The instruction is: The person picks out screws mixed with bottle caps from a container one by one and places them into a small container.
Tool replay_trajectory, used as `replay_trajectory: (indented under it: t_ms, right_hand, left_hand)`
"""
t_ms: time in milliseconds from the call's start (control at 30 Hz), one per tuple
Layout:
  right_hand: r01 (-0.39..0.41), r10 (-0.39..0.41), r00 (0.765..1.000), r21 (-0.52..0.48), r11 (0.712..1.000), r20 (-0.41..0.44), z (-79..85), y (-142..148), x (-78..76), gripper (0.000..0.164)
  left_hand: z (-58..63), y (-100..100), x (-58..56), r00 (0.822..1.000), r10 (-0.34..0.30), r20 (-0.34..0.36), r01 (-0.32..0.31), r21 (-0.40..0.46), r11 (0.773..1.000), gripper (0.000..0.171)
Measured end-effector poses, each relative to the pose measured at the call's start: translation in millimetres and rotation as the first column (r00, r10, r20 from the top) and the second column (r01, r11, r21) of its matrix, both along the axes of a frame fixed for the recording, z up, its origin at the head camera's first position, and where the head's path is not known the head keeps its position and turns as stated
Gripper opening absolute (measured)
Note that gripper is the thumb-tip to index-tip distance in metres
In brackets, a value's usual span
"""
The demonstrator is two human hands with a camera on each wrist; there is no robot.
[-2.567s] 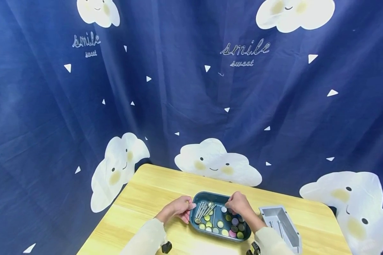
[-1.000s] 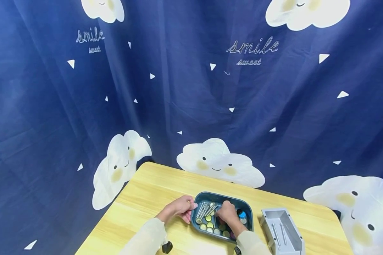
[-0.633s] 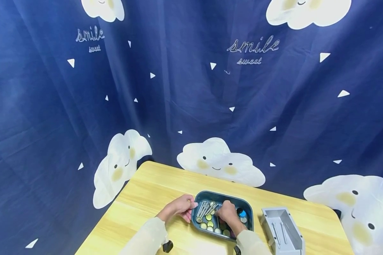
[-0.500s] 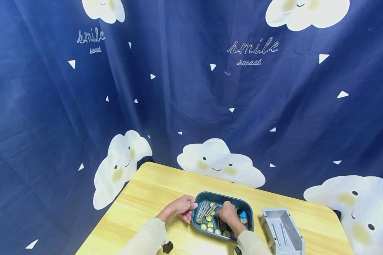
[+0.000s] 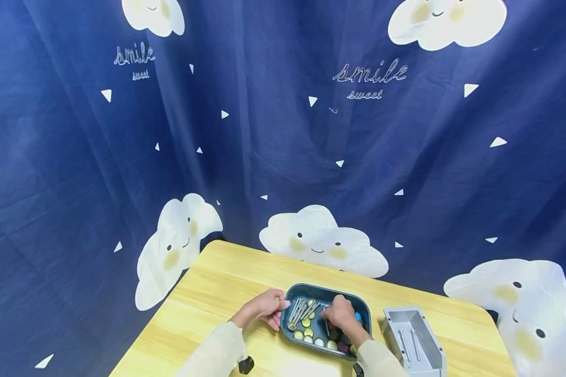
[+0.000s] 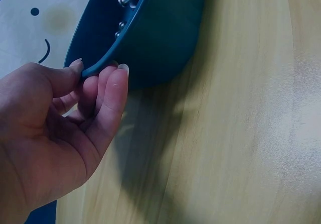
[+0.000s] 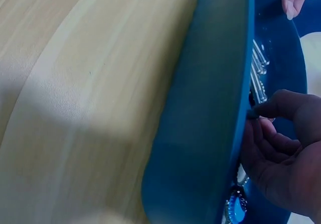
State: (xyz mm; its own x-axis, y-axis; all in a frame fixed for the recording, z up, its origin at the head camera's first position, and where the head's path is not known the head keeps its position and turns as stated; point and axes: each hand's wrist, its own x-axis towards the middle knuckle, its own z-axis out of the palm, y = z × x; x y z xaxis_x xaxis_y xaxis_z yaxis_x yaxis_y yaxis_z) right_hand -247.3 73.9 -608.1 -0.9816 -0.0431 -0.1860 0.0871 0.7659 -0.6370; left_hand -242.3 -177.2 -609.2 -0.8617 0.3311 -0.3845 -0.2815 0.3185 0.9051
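Observation:
A dark blue tub stands on the table, holding several long metal bolts at its left and several bottle caps in mixed colours. My left hand pinches the tub's left rim; the left wrist view has its thumb inside and the fingers outside. Down in the tub, my right hand pinches one bolt by its upper end, the rest of it pointing down toward the front. The right hand covers part of the caps; a blue cap shows below it in the right wrist view.
To the right of the tub stands a grey bin with two bolts lying in it. A blue curtain with white clouds hangs behind the wooden table.
The right hand has moved from the tub's right side to its middle, taken hold of the single bolt there, and shifted slightly right with it. The left hand stays on the rim.

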Motion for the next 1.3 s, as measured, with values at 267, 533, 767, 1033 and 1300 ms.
replay_trajectory:
  t_ms: [267,533,767,1033,1300]
  right_hand:
    - [-0.006,0.006,1.000,-0.003,1.000,0.009,6.6,7.2,-1.2,0.041]
    - [-0.048,0.047,0.999,-0.024,0.999,-0.011,14.9,19.4,1.4,0.042]
    - [-0.075,0.074,0.995,-0.022,0.997,-0.060,27.5,30.7,5.8,0.038]
    - [-0.030,0.027,0.999,-0.073,0.997,-0.042,35.2,45.5,6.3,0.021]
    - [-0.033,0.030,0.999,-0.075,0.997,-0.042,43.2,64.9,8.8,0.016]
  left_hand:
    - [-1.0,1.1,0.4,1.000,0.003,-0.003,-0.003,-0.022,1.000,0.022]
    - [-4.0,0.3,-0.1,1.000,0.010,-0.006,-0.011,-0.033,0.999,0.023]
    - [-4.9,0.7,-1.0,1.000,0.012,-0.008,-0.012,-0.039,0.999,0.022]
    - [-2.5,1.5,-0.6,1.000,0.002,-0.023,-0.003,-0.051,0.999,0.021]
    - [-1.2,2.1,0.6,1.000,0.005,-0.016,-0.006,-0.050,0.999,0.021]
